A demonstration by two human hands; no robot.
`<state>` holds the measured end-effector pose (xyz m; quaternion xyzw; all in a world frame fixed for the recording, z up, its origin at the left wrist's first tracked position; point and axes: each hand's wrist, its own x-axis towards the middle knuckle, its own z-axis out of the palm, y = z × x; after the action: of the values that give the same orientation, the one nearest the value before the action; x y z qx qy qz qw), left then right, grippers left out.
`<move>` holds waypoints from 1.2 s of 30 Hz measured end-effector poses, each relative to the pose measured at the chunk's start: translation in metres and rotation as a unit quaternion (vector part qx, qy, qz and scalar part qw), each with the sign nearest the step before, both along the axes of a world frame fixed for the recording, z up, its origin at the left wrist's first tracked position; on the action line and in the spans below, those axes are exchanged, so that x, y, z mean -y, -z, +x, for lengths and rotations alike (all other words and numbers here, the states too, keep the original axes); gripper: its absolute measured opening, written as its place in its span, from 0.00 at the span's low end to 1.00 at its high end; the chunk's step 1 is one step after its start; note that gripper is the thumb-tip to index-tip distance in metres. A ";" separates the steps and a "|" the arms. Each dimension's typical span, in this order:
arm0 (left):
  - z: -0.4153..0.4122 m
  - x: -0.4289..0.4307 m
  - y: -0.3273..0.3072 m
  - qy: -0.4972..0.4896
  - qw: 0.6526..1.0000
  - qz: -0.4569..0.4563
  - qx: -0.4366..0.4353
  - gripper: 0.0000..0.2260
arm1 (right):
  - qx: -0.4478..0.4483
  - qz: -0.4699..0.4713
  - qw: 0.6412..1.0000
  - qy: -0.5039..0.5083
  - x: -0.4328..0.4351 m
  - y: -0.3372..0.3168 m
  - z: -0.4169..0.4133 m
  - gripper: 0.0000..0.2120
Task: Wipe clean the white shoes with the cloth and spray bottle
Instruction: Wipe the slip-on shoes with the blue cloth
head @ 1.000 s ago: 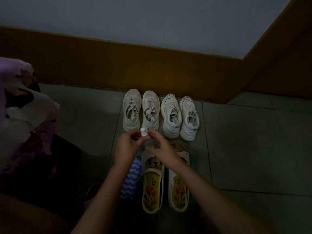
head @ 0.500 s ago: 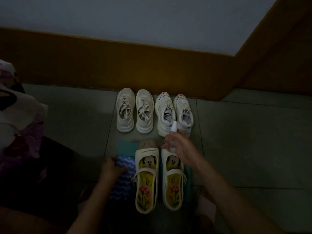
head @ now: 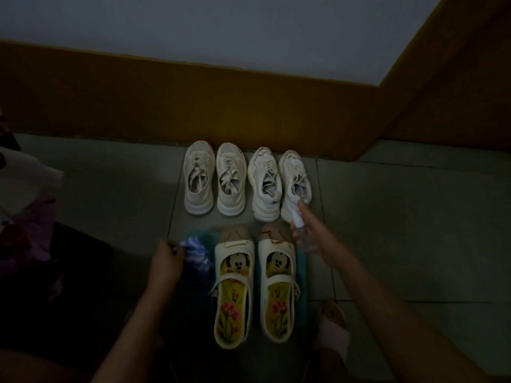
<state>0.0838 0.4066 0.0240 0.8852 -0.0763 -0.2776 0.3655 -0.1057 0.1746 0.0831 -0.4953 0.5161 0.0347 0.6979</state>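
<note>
Two dim grasps: left hand (head: 166, 261) grips blurred cloth (head: 195, 250), 8 o'clock; right hand (head: 320, 239) clasps half-hidden spray bottle (head: 300, 223), 4 o'clock; open floor (head: 401, 217), 3 o'clock.

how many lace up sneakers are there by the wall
4, side by side along the wall: leftmost sneaker, second sneaker, third sneaker, rightmost sneaker, its heel partly behind the spray bottle. None looks hidden.

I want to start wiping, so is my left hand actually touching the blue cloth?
Touching. The head view shows the left hand with its fingers curled onto the edge of the blue cloth, with no gap between them.
</note>
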 end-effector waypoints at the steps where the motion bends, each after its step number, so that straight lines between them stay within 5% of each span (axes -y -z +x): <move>1: 0.002 0.003 -0.007 -0.023 1.000 -0.019 0.007 0.02 | -0.032 -0.021 0.999 -0.003 0.001 0.001 0.000 0.30; 6: 0.011 0.014 -0.019 -0.011 0.998 -0.060 0.010 0.11 | -0.114 -0.117 0.986 -0.031 0.005 0.006 0.007 0.22; 18: 0.006 0.014 -0.017 0.035 0.988 -0.153 0.015 0.05 | -0.147 -0.229 0.957 -0.106 0.004 0.038 0.019 0.19; 30: 0.003 0.018 -0.020 0.030 0.988 -0.151 0.032 0.04 | -0.095 -0.232 0.968 -0.005 0.007 0.044 0.021 0.30; 36: 0.001 0.016 -0.019 0.026 0.988 -0.151 0.021 0.04 | -0.133 -0.292 0.947 -0.020 -0.002 0.049 0.029 0.20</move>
<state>0.0850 0.3907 0.0433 0.8234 -0.1485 -0.2534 0.4855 -0.0764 0.1767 0.0340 -0.6785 0.5816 -0.0380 0.4471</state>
